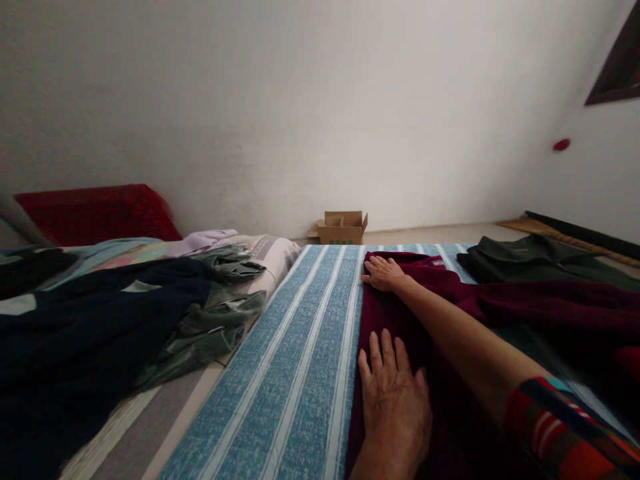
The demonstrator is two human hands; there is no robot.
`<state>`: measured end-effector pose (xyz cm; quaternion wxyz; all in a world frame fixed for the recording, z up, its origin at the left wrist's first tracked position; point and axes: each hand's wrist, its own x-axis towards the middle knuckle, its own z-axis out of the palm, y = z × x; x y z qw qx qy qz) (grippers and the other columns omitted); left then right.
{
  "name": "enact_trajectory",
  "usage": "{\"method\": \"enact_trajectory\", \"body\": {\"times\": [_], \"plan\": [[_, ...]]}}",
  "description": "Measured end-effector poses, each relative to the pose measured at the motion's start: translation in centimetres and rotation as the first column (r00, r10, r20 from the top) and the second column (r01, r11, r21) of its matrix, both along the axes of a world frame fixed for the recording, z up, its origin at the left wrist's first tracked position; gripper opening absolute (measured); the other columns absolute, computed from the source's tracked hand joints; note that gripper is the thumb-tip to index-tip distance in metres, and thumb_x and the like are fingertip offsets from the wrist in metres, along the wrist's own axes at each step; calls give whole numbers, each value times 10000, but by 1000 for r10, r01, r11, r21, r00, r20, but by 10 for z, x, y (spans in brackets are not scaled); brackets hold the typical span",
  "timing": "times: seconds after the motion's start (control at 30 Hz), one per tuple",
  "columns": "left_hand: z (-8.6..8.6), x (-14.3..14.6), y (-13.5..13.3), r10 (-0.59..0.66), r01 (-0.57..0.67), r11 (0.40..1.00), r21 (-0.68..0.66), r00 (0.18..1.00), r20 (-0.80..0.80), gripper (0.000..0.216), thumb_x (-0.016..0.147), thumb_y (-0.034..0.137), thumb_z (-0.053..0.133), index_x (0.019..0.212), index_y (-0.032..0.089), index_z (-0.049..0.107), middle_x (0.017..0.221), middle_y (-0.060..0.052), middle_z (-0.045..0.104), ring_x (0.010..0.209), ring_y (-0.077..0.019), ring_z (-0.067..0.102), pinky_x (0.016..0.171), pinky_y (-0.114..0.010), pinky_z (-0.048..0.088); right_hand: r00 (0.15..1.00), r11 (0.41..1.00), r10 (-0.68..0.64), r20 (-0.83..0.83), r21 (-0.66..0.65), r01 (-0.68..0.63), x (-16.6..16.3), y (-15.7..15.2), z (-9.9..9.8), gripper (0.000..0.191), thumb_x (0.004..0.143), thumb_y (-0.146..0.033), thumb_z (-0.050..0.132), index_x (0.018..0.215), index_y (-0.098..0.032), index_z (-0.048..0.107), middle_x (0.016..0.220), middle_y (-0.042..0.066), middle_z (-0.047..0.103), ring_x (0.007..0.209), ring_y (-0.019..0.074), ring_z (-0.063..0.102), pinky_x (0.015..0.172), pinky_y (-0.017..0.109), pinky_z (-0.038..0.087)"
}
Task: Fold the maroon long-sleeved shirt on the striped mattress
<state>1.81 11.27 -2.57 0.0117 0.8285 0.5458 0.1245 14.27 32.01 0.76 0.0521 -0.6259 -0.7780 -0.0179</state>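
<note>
A maroon garment [465, 297] lies spread over a blue-and-white striped cloth [295, 333], its left edge running straight away from me. My left hand [395, 393] rests flat on the near part of that edge, fingers apart and pointing forward. Farther off, my right hand [384, 272] presses flat on the garment's far left corner, its fingers spread. A plaid sleeve [565, 420] covers my right upper forearm. Neither hand grips the fabric. The near part of the garment is dark and partly hidden beneath my arms.
Dark green clothing [530, 257] lies at the far right. On the left, a navy garment [115, 320] and grey-green clothing [215, 320] lie on a patterned bed cover [175, 413]. An open cardboard box [341, 230] stands by the wall, and a red item [100, 213] leans at the back left.
</note>
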Motion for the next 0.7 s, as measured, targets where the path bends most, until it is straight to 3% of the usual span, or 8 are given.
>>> {"method": "enact_trajectory", "body": {"times": [0.2, 0.47, 0.7], "plan": [[1, 0, 0, -4, 5, 999, 35, 1000, -24, 530, 901, 414, 266, 1343, 169, 423, 1450, -94, 306, 1350, -302, 208, 1057, -533, 238, 996, 997, 83, 28, 2, -83, -11, -19, 2, 531, 880, -547, 330, 1226, -171, 476, 1295, 156, 445, 1194, 281, 388, 964, 438, 270], [1, -2, 4, 14, -12, 999, 34, 998, -63, 516, 884, 388, 322, 1353, 191, 410, 1447, -77, 318, 1343, -293, 232, 1061, -506, 255, 994, 994, 112, -17, 2, -112, -12, -11, -11, 511, 908, -531, 289, 1226, -172, 466, 1280, 138, 470, 1214, 252, 385, 986, 427, 238], [1, -3, 4, 12, -7, 998, 66, 997, -82, 510, 895, 393, 302, 1344, 184, 423, 1448, -94, 309, 1345, -291, 227, 1060, -506, 247, 991, 989, 135, -10, 64, -134, -16, -34, 14, 470, 908, -519, 314, 1163, -173, 506, 1189, 126, 541, 1118, 245, 469, 948, 388, 292]]}}
